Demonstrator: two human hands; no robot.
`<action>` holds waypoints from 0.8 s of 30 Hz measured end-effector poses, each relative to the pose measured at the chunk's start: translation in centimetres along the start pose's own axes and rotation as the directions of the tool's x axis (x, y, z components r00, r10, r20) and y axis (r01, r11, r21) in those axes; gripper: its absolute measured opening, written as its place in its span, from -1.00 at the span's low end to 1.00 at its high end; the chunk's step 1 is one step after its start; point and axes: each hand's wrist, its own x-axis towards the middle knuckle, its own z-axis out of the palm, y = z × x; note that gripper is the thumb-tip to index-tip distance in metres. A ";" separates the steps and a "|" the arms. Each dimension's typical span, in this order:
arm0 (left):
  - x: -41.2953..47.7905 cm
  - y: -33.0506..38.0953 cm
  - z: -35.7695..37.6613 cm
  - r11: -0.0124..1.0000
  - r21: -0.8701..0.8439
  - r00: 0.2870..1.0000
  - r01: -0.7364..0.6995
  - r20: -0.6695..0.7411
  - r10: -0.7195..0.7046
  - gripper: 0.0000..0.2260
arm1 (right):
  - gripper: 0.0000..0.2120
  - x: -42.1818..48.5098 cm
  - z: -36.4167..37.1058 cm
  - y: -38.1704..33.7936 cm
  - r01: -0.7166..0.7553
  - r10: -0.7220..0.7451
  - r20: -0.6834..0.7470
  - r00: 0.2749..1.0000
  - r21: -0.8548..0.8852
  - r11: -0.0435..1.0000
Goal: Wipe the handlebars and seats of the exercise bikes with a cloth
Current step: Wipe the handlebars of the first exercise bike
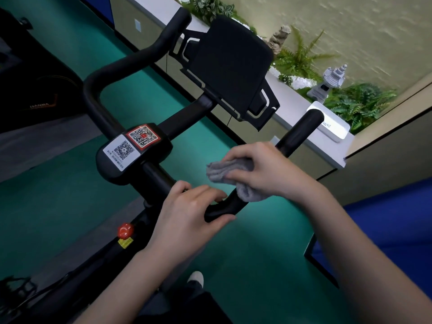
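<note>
A black handlebar of an exercise bike fills the middle of the view, with a console pad carrying two QR stickers at its centre. My right hand grips a folded grey cloth wrapped around the right arm of the handlebar. My left hand holds the near bend of that same bar, fingers curled over it just below the cloth. The bike's seat is out of view.
A black tablet holder stands above the bar. A red knob sits on the frame below. A white ledge with plants, a stone lantern and a white box runs behind. Another machine stands left; a blue mat lies right.
</note>
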 end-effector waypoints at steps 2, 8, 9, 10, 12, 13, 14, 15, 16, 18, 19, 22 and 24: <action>0.0 0.0 -0.1 1.000 -0.013 1.000 -0.002 -0.012 0.002 -0.65 | -0.85 1.2 0.4 -0.9 -0.009 0.016 0.176 0.984 -0.043 0.999; 0.0 -0.3 -0.1 1.000 -0.005 1.000 0.004 0.011 -0.004 -0.67 | -0.88 2.3 0.3 -1.6 -0.058 0.126 0.313 0.941 -0.217 0.974; 0.0 -0.4 -0.1 1.000 0.005 1.000 0.006 0.018 -0.006 -0.67 | -0.86 2.3 0.0 -1.3 -0.070 0.140 0.284 0.948 -0.245 0.967; 0.0 -0.4 -0.1 1.000 0.012 1.000 0.006 0.025 -0.007 -0.66 | -0.84 2.3 -0.5 -0.9 -0.089 0.159 0.242 0.957 -0.276 0.957; 0.0 -0.5 -0.2 1.000 0.017 0.999 0.007 0.041 -0.008 -0.66 | -0.81 2.3 -1.6 0.2 -0.131 0.186 0.140 0.973 -0.330 0.935; 0.0 -0.4 -0.2 1.000 0.020 0.998 0.010 0.056 -0.011 -0.64 | -0.80 2.1 -2.0 0.8 -0.150 0.192 0.086 0.978 -0.352 0.924; 0.1 -0.3 -0.4 0.999 0.025 0.997 0.020 0.078 -0.022 -0.61 | -0.79 1.9 -2.4 1.3 -0.169 0.194 0.032 0.980 -0.365 0.915; 0.2 -0.1 -0.5 0.999 0.031 0.993 0.037 0.110 -0.040 -0.56 | -0.79 1.7 -2.6 1.8 -0.189 0.194 -0.023 0.981 -0.365 0.911; 0.5 0.2 -0.7 0.998 0.038 0.988 0.057 0.143 -0.062 -0.50 | -0.80 1.3 -2.7 2.1 -0.205 0.189 -0.079 0.979 -0.346 0.916; 1.2 0.7 -0.7 0.994 0.054 0.978 0.096 0.180 -0.105 -0.42 | -0.83 0.3 -2.7 2.6 -0.208 0.160 -0.195 0.968 -0.259 0.943; 1.6 0.9 -0.5 0.992 0.049 0.977 0.112 0.178 -0.119 -0.42 | -0.84 -0.2 -2.5 2.8 -0.193 0.138 -0.248 0.959 -0.217 0.957; 3.4 1.6 0.3 0.990 -0.007 0.977 0.140 0.166 -0.137 -0.50 | -0.84 -1.4 -1.7 3.2 -0.135 0.078 -0.317 0.945 -0.161 0.978; 4.8 2.1 1.3 0.986 -0.051 0.971 0.157 0.193 -0.144 -0.55 | -0.84 -1.7 -1.5 3.8 -0.119 0.053 -0.365 0.929 -0.159 0.980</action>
